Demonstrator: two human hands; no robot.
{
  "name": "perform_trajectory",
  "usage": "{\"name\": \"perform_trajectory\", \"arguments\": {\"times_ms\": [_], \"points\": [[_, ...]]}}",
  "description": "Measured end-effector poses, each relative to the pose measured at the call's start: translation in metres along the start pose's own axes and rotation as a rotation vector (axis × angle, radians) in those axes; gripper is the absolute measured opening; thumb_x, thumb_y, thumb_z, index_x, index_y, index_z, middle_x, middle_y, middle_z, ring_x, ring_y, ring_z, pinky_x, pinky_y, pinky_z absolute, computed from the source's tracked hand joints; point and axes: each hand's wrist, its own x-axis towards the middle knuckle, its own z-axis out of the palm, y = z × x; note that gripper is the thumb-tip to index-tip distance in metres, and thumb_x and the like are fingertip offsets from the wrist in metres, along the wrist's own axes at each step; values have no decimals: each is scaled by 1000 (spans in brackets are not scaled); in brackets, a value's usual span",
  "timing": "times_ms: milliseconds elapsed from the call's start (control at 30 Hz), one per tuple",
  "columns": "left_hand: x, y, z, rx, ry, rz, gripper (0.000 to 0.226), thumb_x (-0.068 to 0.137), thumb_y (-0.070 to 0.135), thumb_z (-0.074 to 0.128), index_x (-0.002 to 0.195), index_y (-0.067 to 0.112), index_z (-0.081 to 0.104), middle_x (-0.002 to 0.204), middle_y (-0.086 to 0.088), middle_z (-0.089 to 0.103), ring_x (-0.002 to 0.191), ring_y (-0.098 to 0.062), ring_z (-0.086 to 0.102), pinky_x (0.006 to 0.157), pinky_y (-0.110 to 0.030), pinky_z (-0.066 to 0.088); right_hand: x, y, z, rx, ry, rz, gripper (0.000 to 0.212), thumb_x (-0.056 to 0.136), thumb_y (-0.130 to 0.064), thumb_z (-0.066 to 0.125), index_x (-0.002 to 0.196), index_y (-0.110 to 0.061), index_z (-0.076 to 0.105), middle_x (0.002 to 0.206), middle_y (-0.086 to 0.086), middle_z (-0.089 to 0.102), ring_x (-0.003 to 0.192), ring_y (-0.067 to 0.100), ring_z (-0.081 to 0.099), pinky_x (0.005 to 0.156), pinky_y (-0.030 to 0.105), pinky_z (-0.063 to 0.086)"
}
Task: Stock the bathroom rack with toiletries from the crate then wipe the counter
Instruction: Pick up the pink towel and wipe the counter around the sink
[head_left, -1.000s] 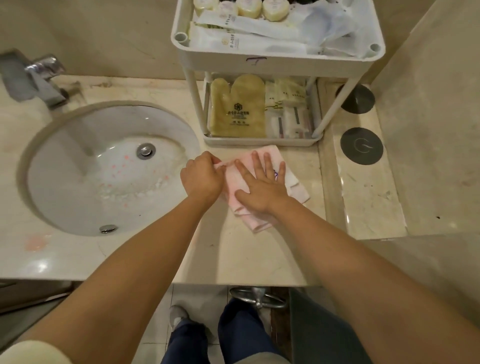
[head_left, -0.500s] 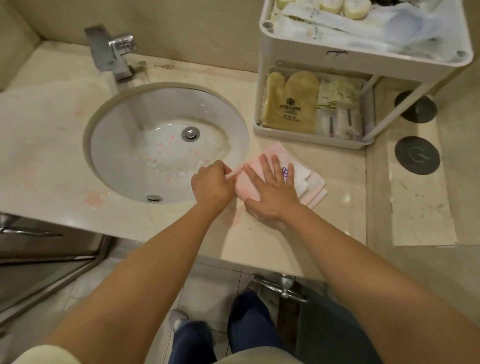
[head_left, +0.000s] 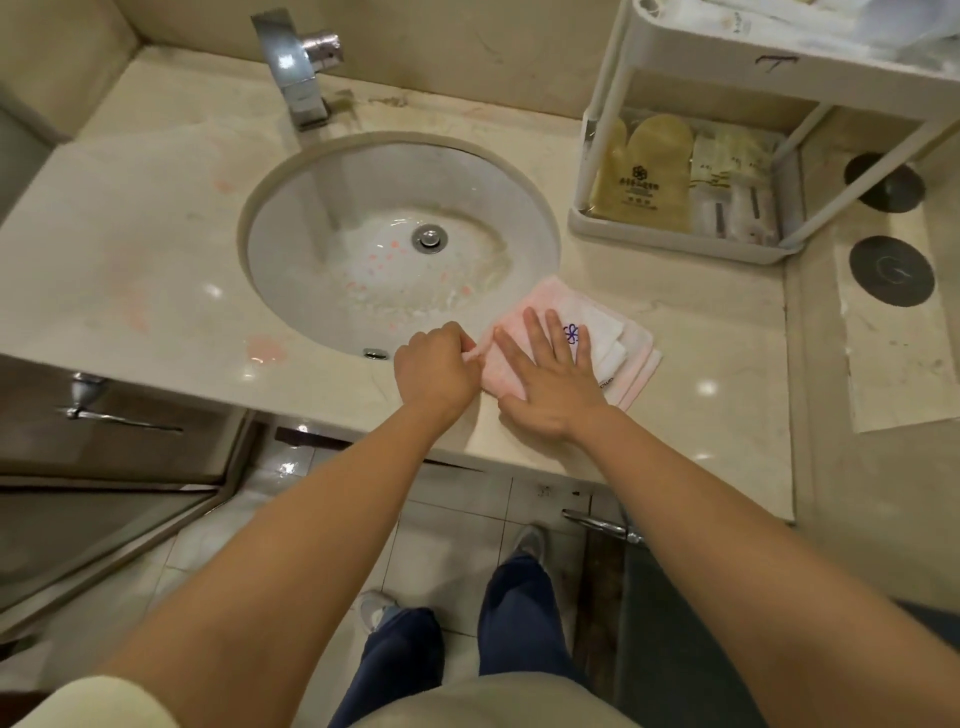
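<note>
A folded pink and white cloth (head_left: 618, 345) with a purple flower mark lies on the beige marble counter (head_left: 701, 332), just right of the sink. My right hand (head_left: 550, 374) presses flat on it with straight, spread fingers. My left hand (head_left: 434, 366) is curled and pinches the cloth's left edge. The white two-tier rack (head_left: 675, 244) stands at the back right; its lower shelf holds a tan mitt (head_left: 649, 171) and pale sachets (head_left: 732, 182), its top shelf holds wrapped toiletries, mostly cut off.
The round sink (head_left: 400, 239) with pink specks and a chrome faucet (head_left: 296, 67) lies left of the cloth. Pink stains (head_left: 265, 348) mark the counter's front left. Two dark round discs (head_left: 891, 270) sit at the right. The counter's front edge is just below my hands.
My view has swung left, so the sink and faucet now sit near the middle and the rack at the right edge. Both hands keep their hold on the cloth near the sink rim.
</note>
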Motion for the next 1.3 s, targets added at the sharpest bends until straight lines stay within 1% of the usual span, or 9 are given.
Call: {"name": "perform_trajectory", "arguments": {"times_ms": [133, 400, 600, 733, 833, 1000, 1067, 1133, 1300], "points": [[-13, -33, -11, 1, -3, 11, 15, 86, 32, 59, 94, 21, 62, 90, -1, 69, 90, -26, 60, 69, -33, 40, -5, -38, 6, 29, -28, 15, 81, 90, -59, 32, 152, -38, -16, 158, 6, -32, 142, 28, -35, 112, 57, -22], [-33, -91, -39, 23, 1, -4, 14, 88, 32, 56, 95, 21, 61, 90, 0, 67, 86, -24, 60, 77, -37, 47, -3, -108, 18, 41, -34, 15, 79, 91, -59, 30, 152, -37, -16, 156, 6, -35, 140, 28, -38, 111, 56, -25], [-39, -142, -60, 19, 12, -46, 17, 89, 33, 57, 99, 20, 61, 96, -2, 68, 92, -26, 59, 79, -36, 43, 9, -161, 20, 43, -36, -7, 80, 90, -61, 29, 152, -37, -16, 156, 7, -35, 140, 29, -38, 110, 56, -25], [-35, -179, -76, 9, 35, -91, 20, 89, 36, 58, 101, 20, 62, 99, -2, 69, 94, -26, 61, 81, -36, 46, 26, -199, 20, 44, -39, -36, 80, 91, -63, 30, 152, -37, -16, 156, 7, -36, 139, 29, -39, 110, 56, -26], [-30, -204, -88, 22, 60, -115, 20, 90, 36, 58, 102, 21, 62, 99, -1, 70, 94, -25, 62, 79, -34, 45, 42, -224, 18, 36, -52, -54, 79, 93, -66, 26, 152, -37, -17, 155, 6, -37, 139, 29, -40, 109, 55, -27], [-19, -243, -107, 24, 88, -161, 19, 90, 36, 58, 103, 23, 62, 101, 0, 70, 98, -25, 62, 84, -36, 46, 71, -262, 14, 32, -73, -95, 73, 95, -63, 22, 152, -37, -18, 155, 7, -37, 139, 30, -40, 110, 57, -26], [-15, -260, -115, 32, 106, -192, 18, 89, 33, 58, 104, 24, 62, 101, -1, 70, 99, -26, 61, 82, -35, 44, 84, -279, 12, 14, -79, -120, 72, 96, -62, 21, 152, -36, -18, 155, 8, -37, 139, 30, -40, 110, 58, -25], [-10, -276, -124, 36, 123, -222, 18, 88, 31, 57, 103, 24, 62, 101, -1, 69, 100, -26, 61, 80, -34, 42, 97, -295, 9, 1, -89, -149, 72, 96, -62, 19, 151, -36, -19, 155, 8, -37, 138, 31, -40, 107, 57, -28], [7, -312, -145, 34, 146, -292, 18, 88, 34, 58, 102, 25, 63, 100, -1, 70, 98, -26, 62, 80, -36, 45, 133, -331, -1, -18, -130, -215, 73, 95, -66, 15, 150, -36, -23, 153, 8, -40, 136, 31, -43, 103, 53, -31]]}}
